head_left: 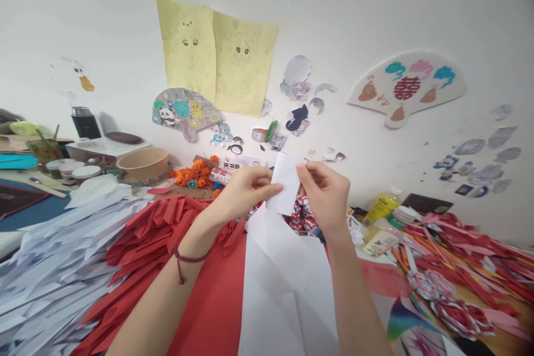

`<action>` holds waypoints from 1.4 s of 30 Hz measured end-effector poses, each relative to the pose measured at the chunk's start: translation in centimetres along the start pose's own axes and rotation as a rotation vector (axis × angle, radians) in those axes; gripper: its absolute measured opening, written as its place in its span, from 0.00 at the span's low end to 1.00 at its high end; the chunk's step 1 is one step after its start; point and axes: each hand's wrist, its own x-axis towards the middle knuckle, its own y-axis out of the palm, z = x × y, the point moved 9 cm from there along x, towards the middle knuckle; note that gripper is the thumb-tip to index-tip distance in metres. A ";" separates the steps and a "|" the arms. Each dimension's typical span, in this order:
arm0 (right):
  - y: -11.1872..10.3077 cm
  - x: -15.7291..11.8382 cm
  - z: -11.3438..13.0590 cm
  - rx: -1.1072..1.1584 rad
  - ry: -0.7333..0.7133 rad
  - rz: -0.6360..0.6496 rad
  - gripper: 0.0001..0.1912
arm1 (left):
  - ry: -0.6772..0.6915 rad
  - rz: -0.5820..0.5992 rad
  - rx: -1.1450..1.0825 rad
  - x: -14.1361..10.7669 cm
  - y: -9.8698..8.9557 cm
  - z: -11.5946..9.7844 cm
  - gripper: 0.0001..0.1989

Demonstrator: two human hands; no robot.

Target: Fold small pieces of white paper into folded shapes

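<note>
Between my two hands a small white piece of paper [282,184] is held up near the middle of the view. My left hand [252,188] pinches its left edge between thumb and fingers. On the other side, my right hand [323,192] grips its upper right edge. Below lie larger white sheets [287,289], overlapping on a red sheet [212,300]. Behind the held paper, red and white rolled paper pieces [307,217] show in part.
Piles of white strips [54,272] and red strips [154,233] cover the left side. A beige bowl [144,164] and orange flowers [196,174] stand behind. Glue bottles [381,206] and red and pink ribbons [467,250] lie right. Drawings hang on the wall.
</note>
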 end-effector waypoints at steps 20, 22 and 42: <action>-0.4 0.0 0.9 0.009 -0.020 -0.011 0.12 | -0.025 -0.052 0.016 -0.1 0.1 0.0 0.16; -0.5 0.0 1.0 0.005 -0.021 -0.017 0.12 | -0.013 -0.059 0.019 0.0 0.1 0.0 0.16; -0.5 0.1 1.2 0.097 -0.009 -0.015 0.11 | 0.022 -0.068 0.028 0.0 0.1 -0.6 0.15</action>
